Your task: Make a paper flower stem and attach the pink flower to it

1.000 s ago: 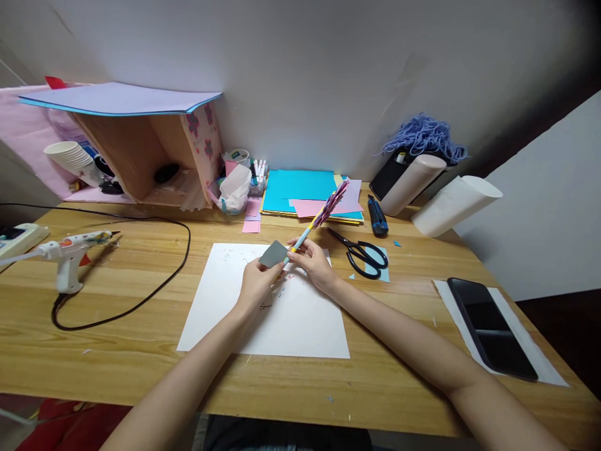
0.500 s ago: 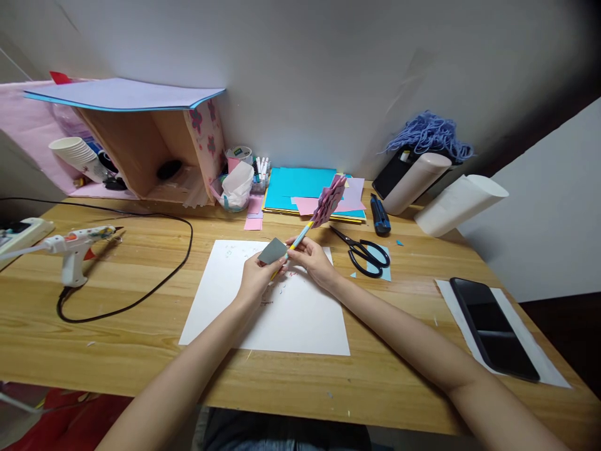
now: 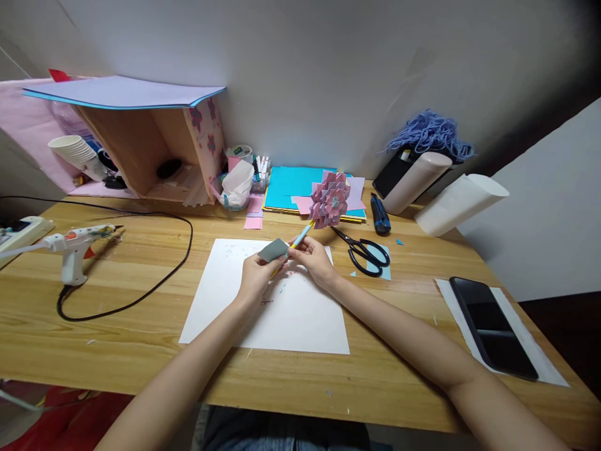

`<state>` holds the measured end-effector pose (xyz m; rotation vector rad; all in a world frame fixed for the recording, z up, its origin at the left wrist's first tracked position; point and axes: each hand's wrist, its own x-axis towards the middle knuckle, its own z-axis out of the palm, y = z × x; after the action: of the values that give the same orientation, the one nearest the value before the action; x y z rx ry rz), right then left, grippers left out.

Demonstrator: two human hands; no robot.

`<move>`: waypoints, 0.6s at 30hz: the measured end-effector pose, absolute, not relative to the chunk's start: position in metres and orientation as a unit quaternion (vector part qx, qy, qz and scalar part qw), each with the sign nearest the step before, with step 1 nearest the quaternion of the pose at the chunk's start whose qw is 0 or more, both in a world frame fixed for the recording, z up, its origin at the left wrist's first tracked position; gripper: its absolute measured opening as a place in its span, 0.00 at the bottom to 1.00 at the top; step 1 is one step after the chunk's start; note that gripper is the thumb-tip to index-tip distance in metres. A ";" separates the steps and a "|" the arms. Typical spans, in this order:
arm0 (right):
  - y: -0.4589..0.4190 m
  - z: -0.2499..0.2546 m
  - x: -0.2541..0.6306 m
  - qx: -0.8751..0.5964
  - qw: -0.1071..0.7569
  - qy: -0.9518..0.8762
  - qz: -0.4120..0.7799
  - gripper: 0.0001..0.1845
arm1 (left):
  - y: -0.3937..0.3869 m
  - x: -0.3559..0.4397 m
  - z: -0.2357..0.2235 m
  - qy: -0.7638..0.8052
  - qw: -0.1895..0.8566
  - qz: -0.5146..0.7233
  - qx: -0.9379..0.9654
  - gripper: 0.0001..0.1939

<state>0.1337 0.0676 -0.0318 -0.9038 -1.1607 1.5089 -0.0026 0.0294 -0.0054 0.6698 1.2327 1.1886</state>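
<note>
A paper flower with folded pink and lilac petals tops a stick partly wrapped in light blue, with yellow showing. My right hand is closed round this stick, just below the flower. My left hand grips the stick's lower end, where yellow shows beside the fingers. A grey-blue paper piece juts up from the left hand against the stick; whether it is joined to the stick I cannot tell. Beneath both hands lies a white sheet with small marks and scraps on it.
Black scissors lie right of the hands over light blue paper, near a blue cutter. A glue gun and its looping cable occupy the left. Coloured paper is stacked behind; a phone lies far right.
The flower has turned on its stick, from edge-on to showing its petalled front. The grey-blue paper has tilted slightly flatter. Both hands stay in nearly the same place.
</note>
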 end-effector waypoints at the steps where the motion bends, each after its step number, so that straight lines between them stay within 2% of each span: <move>1: 0.068 -0.032 0.134 -0.372 0.496 -0.480 0.621 0.17 | 0.030 -0.003 -0.004 0.534 0.610 0.512 0.283 0.19; 18: 0.067 -0.030 0.137 -0.346 0.485 -0.460 0.658 0.13 | 0.028 -0.003 -0.008 0.553 0.566 0.504 0.345 0.13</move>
<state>0.1366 0.0667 -0.0299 -0.8419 -1.1211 1.6027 -0.0025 0.0279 -0.0081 0.8121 1.3001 1.1852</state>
